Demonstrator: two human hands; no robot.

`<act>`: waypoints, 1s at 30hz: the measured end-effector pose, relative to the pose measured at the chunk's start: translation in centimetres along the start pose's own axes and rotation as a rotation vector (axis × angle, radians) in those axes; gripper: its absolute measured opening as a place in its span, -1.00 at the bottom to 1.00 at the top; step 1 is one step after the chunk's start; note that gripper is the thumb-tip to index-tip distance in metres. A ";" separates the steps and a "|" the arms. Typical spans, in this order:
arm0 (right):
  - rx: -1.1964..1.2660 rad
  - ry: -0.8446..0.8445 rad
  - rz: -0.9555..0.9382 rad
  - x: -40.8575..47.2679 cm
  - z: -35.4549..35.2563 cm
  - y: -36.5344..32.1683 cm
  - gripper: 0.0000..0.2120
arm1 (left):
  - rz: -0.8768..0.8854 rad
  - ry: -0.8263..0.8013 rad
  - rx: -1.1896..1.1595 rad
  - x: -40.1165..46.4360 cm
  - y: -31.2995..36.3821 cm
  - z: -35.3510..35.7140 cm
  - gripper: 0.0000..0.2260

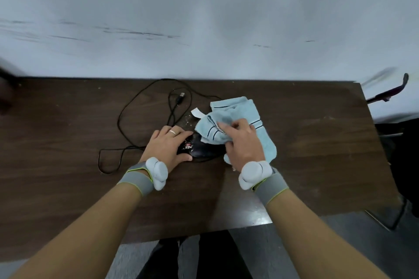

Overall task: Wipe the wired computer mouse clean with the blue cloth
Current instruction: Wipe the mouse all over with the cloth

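A black wired mouse lies on the dark wooden table, with pale crumbs stuck on its left front. My left hand grips its left side and holds it down. My right hand is closed on the bunched light blue cloth, pressing part of it against the mouse's right side. The black cable loops to the left and back, ending in a USB plug near the far edge.
Crumbs lie scattered on the table just behind the mouse. A white wall stands right behind the table. A chair with a dark armrest sits past the table's right edge. My legs show below the near edge.
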State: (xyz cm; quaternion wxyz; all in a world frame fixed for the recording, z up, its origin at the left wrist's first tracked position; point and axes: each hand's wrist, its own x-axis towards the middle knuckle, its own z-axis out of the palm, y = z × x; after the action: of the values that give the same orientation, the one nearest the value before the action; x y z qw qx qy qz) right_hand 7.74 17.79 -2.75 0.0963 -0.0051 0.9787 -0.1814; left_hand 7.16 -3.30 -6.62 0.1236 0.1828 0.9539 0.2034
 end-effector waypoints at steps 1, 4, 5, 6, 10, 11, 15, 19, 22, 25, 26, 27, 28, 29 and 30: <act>0.055 0.009 -0.062 -0.8 0.3 -0.6 -0.46 | -0.001 0.001 0.007 0.0 0.0 0.1 -0.44; 0.061 -0.042 -0.177 -3.0 1.5 -1.8 -0.41 | 0.003 0.000 0.018 0.0 -0.1 0.3 -0.47; 0.057 -0.037 -0.169 -2.9 1.8 -1.7 -0.41 | 0.004 0.009 0.017 0.0 -0.2 0.3 -0.47; 0.049 -0.032 -0.155 -2.3 1.9 -1.4 -0.41 | 0.003 0.017 0.013 0.0 -0.3 0.3 -0.47; -0.051 -0.110 0.034 -0.1 1.2 0.0 -0.46 | 0.007 -0.015 0.013 0.0 -0.3 0.1 -0.42; -0.058 -0.110 0.068 0.1 1.0 0.1 -0.47 | 0.005 -0.024 0.013 0.1 -0.3 0.1 -0.41; 0.044 -0.022 -0.123 -1.9 1.3 -1.4 -0.45 | 0.004 -0.017 0.012 0.1 -0.2 0.2 -0.44; -0.028 -0.028 -0.090 -2.1 1.9 -0.4 -0.42 | 0.011 -0.011 0.010 0.2 -0.2 0.2 -0.43; -0.126 -0.100 0.057 -0.5 0.7 0.0 -0.49 | 0.013 -0.014 -0.004 0.1 -0.3 0.2 -0.41; -0.018 -0.092 -0.116 -1.4 0.3 -2.0 -0.48 | 0.013 -0.007 0.010 0.1 -0.3 0.2 -0.45; -0.001 -0.096 -0.187 -2.4 0.6 -2.3 -0.47 | 0.012 -0.007 0.015 0.2 -0.3 0.3 -0.47; 0.007 -0.089 -0.230 -3.2 0.9 -2.3 -0.46 | 0.010 -0.007 0.017 0.2 -0.3 0.3 -0.47; 0.014 -0.079 -0.233 -4.0 1.4 -1.7 -0.43 | 0.006 -0.008 0.013 0.2 -0.2 0.4 -0.46; 0.020 -0.069 -0.204 -4.2 1.7 -0.9 -0.41 | 0.005 -0.004 0.007 0.2 -0.2 0.3 -0.44; 0.018 -0.062 -0.149 -4.1 1.8 0.0 -0.40 | 0.003 -0.001 -0.004 0.1 -0.2 0.2 -0.43</act>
State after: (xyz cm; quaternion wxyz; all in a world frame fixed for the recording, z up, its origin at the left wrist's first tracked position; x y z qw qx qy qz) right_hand 12.15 17.35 -3.67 0.1131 -0.0825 0.9705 -0.1965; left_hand 7.07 -3.39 -6.96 0.1239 0.1843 0.9532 0.2054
